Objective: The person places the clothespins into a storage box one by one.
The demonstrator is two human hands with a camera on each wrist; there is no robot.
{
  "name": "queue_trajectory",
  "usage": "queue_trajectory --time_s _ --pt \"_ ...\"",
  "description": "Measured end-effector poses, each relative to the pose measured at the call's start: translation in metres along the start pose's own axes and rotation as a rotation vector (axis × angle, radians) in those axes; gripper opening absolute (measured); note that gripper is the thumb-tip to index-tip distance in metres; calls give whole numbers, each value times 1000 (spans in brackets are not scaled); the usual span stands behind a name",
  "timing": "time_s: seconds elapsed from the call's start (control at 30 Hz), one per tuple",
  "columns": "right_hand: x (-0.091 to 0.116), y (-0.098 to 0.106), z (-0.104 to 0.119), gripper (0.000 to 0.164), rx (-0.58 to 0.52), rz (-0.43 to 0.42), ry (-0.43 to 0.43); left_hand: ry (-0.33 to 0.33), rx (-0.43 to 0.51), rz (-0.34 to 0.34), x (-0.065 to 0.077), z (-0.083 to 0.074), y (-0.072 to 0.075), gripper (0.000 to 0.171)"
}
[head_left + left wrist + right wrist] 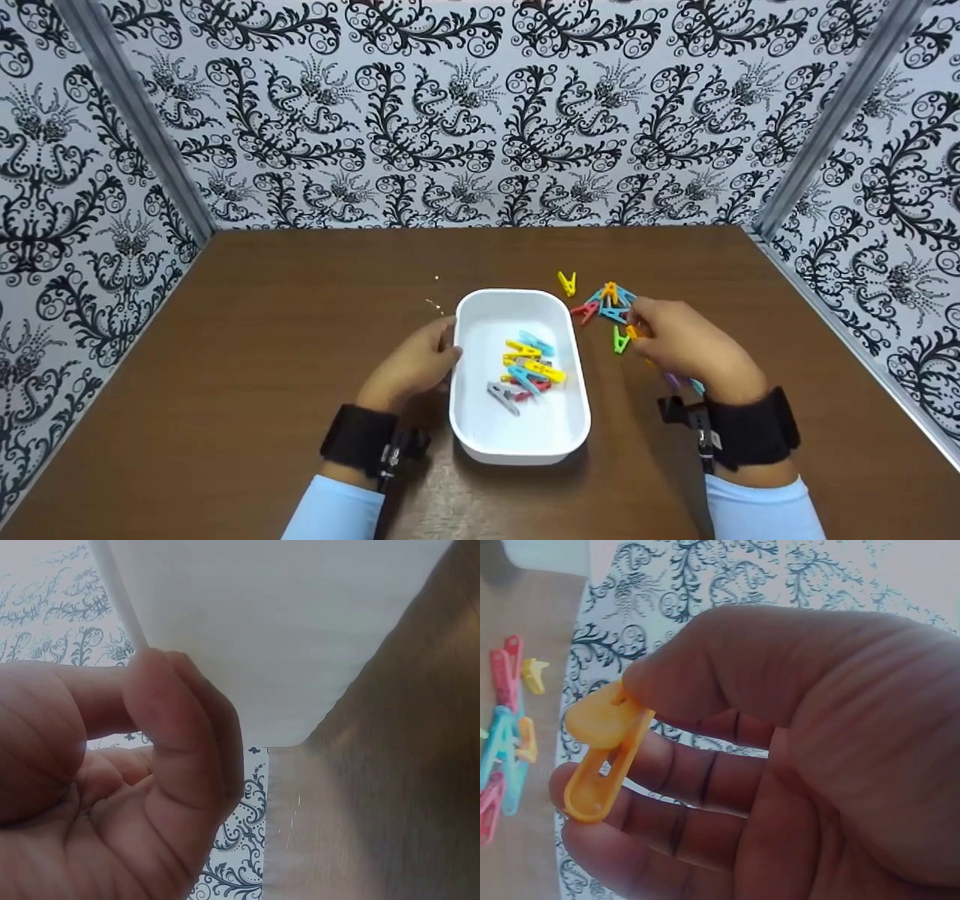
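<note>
My left hand [417,360] pinches the left rim of a white plastic tub [517,444], as the left wrist view shows close up on the tub's wall [285,630]. Inside the tub lie several clothespins, among them a yellow clothespin [544,370] and a grey clothespin [502,398]. To the right of the tub, my right hand [694,345] holds an orange clothespin [604,757] between thumb and fingers, above the table. Just left of that hand lies a green clothespin [620,340]. Part of the held clothespin is hidden by the fingers in the head view.
Beyond the right hand is a loose pile with a red clothespin [585,311] and blue clothespins [615,314]. A yellow clothespin [568,284] lies farther back. A purple clothespin [672,380] shows partly under the right wrist. Patterned walls [480,112] border the brown table [225,390].
</note>
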State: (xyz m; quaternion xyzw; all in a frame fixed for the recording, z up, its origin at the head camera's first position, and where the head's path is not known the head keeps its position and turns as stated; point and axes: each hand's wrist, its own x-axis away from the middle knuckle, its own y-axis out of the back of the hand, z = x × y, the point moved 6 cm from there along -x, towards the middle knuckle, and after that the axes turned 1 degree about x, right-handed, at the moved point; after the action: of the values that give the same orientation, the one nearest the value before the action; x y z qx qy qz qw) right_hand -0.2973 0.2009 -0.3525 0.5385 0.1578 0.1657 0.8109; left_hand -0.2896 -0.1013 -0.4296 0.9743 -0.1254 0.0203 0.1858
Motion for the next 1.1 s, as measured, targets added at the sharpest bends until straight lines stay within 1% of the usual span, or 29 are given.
queue_trajectory --time_s 0.23,0.37,0.47,0.57,0.7,0.87,0.97,1.1 --pt "1 5 24 12 0 -56 19 1 3 6 -2 2 -1 52" --pt "-3 1 44 10 23 -112 97 -20 -15 11 -3 1 -1 53" --pt "-9 -6 59 8 30 -124 153 -28 -44 5 -4 1 0 53" --pt "-16 -14 71 10 21 -94 164 -21 -56 1 -4 1 0 53" --pt "-26 -26 87 17 11 -40 151 -16 -28 11 -3 2 -1 53" --pt "-38 -44 104 20 13 31 144 -11 6 23 -3 2 -1 52" --pt "-44 -57 108 20 32 72 141 -6 9 22 -3 2 -1 53" --pt "-53 -77 106 19 66 148 125 -8 -4 17 -4 2 0 53"
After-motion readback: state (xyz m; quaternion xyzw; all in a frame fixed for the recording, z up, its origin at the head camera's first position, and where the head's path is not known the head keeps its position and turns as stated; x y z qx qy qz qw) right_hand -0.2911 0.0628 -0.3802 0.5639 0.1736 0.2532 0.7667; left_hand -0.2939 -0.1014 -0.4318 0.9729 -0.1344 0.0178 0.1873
